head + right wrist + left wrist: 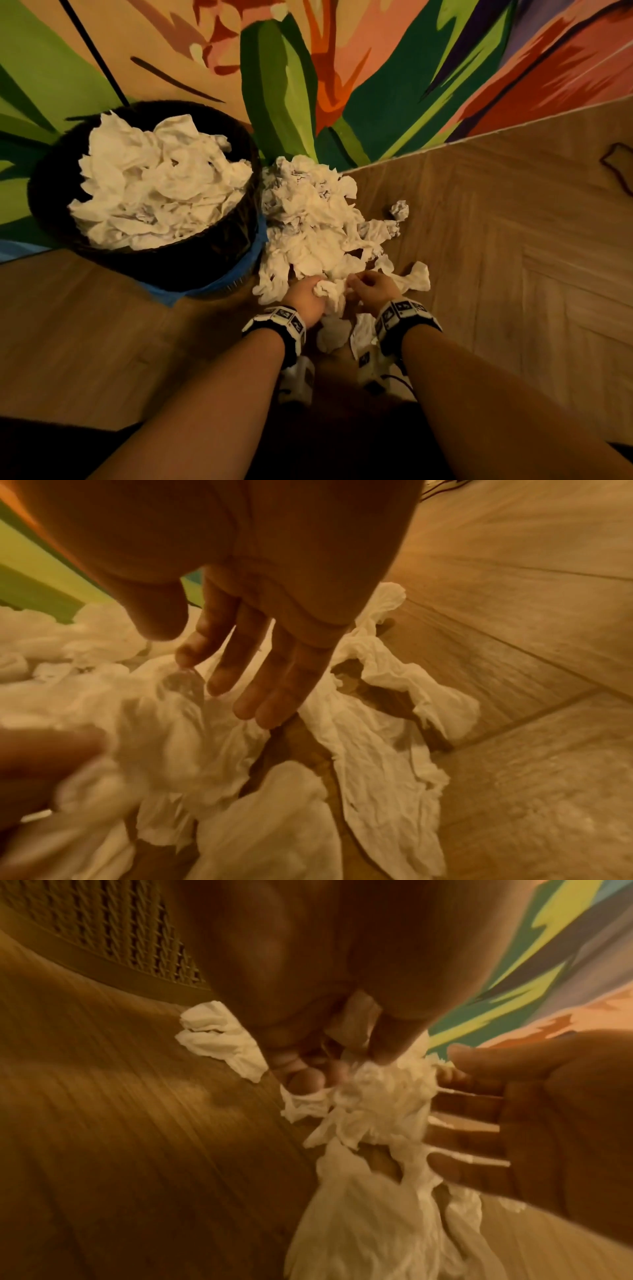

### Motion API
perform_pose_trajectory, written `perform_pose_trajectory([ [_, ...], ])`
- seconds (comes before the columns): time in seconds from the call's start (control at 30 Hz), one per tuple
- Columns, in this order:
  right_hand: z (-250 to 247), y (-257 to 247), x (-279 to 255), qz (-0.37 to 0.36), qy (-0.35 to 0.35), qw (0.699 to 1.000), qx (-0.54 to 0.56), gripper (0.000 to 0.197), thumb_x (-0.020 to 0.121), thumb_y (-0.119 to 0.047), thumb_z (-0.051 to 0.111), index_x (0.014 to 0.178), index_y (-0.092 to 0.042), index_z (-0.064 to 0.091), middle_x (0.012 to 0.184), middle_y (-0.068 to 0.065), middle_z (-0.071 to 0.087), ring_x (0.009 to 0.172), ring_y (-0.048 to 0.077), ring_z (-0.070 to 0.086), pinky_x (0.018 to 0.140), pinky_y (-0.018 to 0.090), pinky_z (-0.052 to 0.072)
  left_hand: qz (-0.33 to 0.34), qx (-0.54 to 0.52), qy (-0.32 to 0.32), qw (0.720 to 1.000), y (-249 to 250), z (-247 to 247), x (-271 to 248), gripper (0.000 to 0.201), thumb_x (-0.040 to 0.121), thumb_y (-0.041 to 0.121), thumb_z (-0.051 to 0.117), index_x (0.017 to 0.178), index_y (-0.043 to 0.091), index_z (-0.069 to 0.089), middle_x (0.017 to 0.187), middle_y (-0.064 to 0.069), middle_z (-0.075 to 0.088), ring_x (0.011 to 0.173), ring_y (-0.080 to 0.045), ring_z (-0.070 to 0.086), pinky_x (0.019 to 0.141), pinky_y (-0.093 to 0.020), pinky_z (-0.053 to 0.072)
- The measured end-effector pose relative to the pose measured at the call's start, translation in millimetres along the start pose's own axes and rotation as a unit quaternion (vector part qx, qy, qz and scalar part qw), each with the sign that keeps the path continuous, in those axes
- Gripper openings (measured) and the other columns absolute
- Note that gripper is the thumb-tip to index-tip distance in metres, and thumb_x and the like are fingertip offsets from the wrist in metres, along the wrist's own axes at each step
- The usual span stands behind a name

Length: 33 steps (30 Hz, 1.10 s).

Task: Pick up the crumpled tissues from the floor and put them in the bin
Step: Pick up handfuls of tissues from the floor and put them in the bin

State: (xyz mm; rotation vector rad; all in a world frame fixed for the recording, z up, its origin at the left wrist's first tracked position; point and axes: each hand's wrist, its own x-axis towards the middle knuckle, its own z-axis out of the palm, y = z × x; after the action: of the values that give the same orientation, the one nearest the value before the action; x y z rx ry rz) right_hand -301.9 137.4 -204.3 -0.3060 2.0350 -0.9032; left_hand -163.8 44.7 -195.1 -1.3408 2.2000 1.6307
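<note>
Domestic interior, likely a living room: herringbone wood-effect floor [513, 240], bold floral-patterned rug [308, 85], dark woven waste bin [191, 263] standing at the rug's edge

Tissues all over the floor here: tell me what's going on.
A person is clearing crumpled tissues off the wooden floor into a dark woven bin, which is already heaped with them. The left hand grips a wad of tissue at the near edge of the pile of tissues lying just right of the bin. The right hand reaches in beside it, fingers straight over the tissues. One balled tissue sits apart to the right.
</note>
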Motion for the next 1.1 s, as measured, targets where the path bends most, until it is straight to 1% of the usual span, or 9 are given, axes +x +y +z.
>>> perform_pose_trajectory([
  [0.17,-3,-7,-5,-0.012,0.052,0.999,0.003,0.016,0.096,-0.037,0.053,0.093,-0.028,0.066,0.086,-0.002,0.071,0.078,0.017,0.068,0.071,0.036,0.06,-0.018,-0.123,0.059,0.99,5,-22,-2,0.032,0.09,0.023,0.061,0.122,0.024,0.055,0.115,-0.007,0.064,0.099,-0.025,0.06,0.084,-0.032,0.048],
  [0.3,-12,5,-18,-0.026,0.001,0.994,-0.104,0.019,0.081,-0.047,0.071,0.091,-0.033,0.064,0.091,-0.008,0.067,0.084,0.012,0.064,0.069,0.03,0.057,-0.058,-0.114,0.133,0.983,-2,-42,0,0.067,0.087,0.048,0.065,0.143,0.018,0.044,0.142,-0.005,0.049,0.127,-0.024,0.048,0.093,-0.023,0.036],
  [0.4,9,28,-32,-0.053,-0.134,0.926,-0.349,0.046,0.069,-0.054,0.079,0.107,-0.041,0.057,0.106,-0.018,0.054,0.101,0.012,0.058,0.071,0.024,0.05,-0.103,-0.123,0.132,0.978,-13,-44,1,0.06,0.092,0.046,0.055,0.139,0.008,0.05,0.142,-0.013,0.051,0.126,-0.031,0.05,0.104,-0.034,0.041],
  [0.53,34,43,-37,-0.073,-0.118,0.867,-0.478,0.05,0.084,-0.023,0.068,0.13,-0.034,0.052,0.135,0.0,0.049,0.119,0.026,0.052,0.096,0.038,0.049,-0.154,-0.16,0.145,0.964,-17,-39,-5,0.042,0.096,0.04,0.045,0.112,0.003,0.057,0.125,-0.018,0.058,0.105,-0.033,0.056,0.087,-0.03,0.041],
  [0.7,41,33,-34,-0.049,-0.105,0.923,-0.366,0.026,0.089,-0.018,0.062,0.113,-0.028,0.065,0.105,-0.007,0.056,0.114,0.021,0.056,0.094,0.032,0.047,-0.105,-0.139,0.152,0.973,-23,-42,-10,0.034,0.1,0.028,0.048,0.13,0.014,0.055,0.135,-0.009,0.056,0.105,-0.025,0.06,0.087,-0.03,0.048],
  [0.83,30,19,-35,-0.006,0.001,0.988,-0.154,0.034,0.098,-0.038,0.045,0.116,-0.017,0.065,0.109,0.001,0.065,0.097,0.02,0.06,0.09,0.032,0.046,-0.089,-0.148,0.145,0.974,-30,-48,-10,0.022,0.093,0.022,0.055,0.111,0.015,0.067,0.115,-0.005,0.066,0.105,-0.023,0.06,0.083,-0.025,0.041],
  [0.93,10,16,-30,0.02,0.079,0.994,-0.068,0.042,0.095,-0.055,0.046,0.086,-0.021,0.069,0.083,-0.001,0.068,0.081,0.018,0.066,0.082,0.037,0.055,-0.077,-0.126,0.093,0.985,-33,-44,-11,0.021,0.08,0.03,0.075,0.098,0.022,0.069,0.096,0.007,0.068,0.086,-0.01,0.062,0.067,-0.015,0.045],
  [1.03,-13,25,-30,0.03,0.173,0.984,-0.033,0.034,0.098,-0.047,0.048,0.098,-0.018,0.066,0.087,0.003,0.068,0.07,0.015,0.066,0.055,0.021,0.05,-0.055,-0.071,0.041,0.995,-38,-38,-12,0.021,0.072,0.019,0.085,0.087,0.022,0.07,0.082,0.013,0.068,0.078,-0.005,0.063,0.059,-0.011,0.042],
  [1.1,-22,36,-32,0.037,0.195,0.979,-0.046,0.026,0.099,-0.034,0.049,0.113,-0.017,0.062,0.107,0.011,0.066,0.086,0.024,0.066,0.064,0.022,0.048,-0.055,-0.042,0.033,0.997,-42,-38,-13,0.025,0.07,0.016,0.086,0.09,0.019,0.071,0.082,0.012,0.069,0.083,-0.01,0.065,0.064,-0.013,0.043],
])
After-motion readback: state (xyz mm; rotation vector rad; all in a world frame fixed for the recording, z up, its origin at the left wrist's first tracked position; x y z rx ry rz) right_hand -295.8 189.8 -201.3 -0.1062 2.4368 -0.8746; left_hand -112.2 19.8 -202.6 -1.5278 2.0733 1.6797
